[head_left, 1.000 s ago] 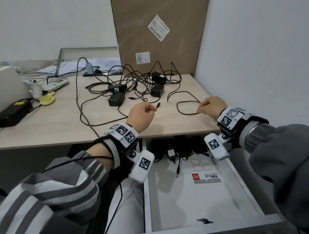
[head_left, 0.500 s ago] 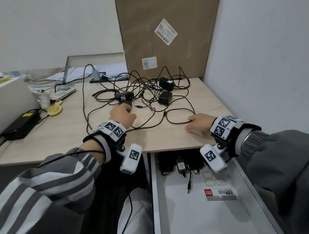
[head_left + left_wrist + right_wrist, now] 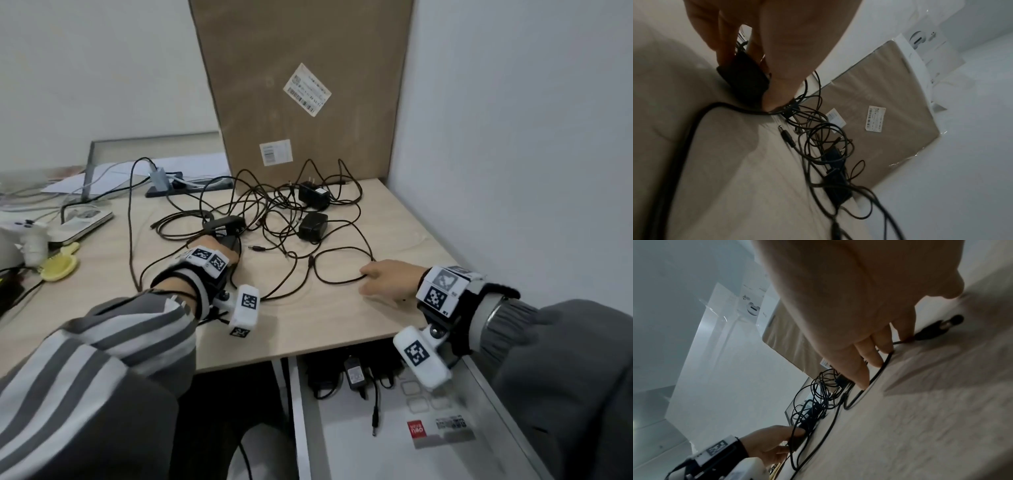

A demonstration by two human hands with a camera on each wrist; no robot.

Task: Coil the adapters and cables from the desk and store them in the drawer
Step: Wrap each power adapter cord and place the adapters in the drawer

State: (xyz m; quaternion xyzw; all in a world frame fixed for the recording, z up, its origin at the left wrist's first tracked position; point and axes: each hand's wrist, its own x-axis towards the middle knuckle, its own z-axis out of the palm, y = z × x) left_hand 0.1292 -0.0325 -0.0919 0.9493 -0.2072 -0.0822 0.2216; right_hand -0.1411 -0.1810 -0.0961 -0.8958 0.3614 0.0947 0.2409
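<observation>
Cables [image 3: 274, 219] lie in a loose black tangle across the far half of the desk [image 3: 308, 318], in front of a tall cardboard box [image 3: 301, 85] that leans against the wall. Two black adapters [image 3: 313, 195] sit within the tangle near the box, and a third adapter [image 3: 745, 81] lies at its near left edge, under the left hand [image 3: 226, 255]. That hand reaches forward, palm down, and its fingers [image 3: 725, 48] and thumb curl round the third adapter's sides, gripping it where it rests on the desk. A thick cable runs from this adapter toward the near edge.

On the right, a single cable loop [image 3: 342, 267] curves out of the tangle to the right hand [image 3: 387, 279]. This hand lies low on the desk, palm down, well apart from the left one. Its straight fingertips [image 3: 863, 379] press the cable against the wood, with the barrel plug [image 3: 937, 329] lying just beyond the little finger.

Below the desk's near edge the drawer [image 3: 308, 445] stands open, with several dark adapters and a dangling plug lead at its back.

Off to the left lie papers, a white device and a yellow brush [image 3: 60, 267].
</observation>
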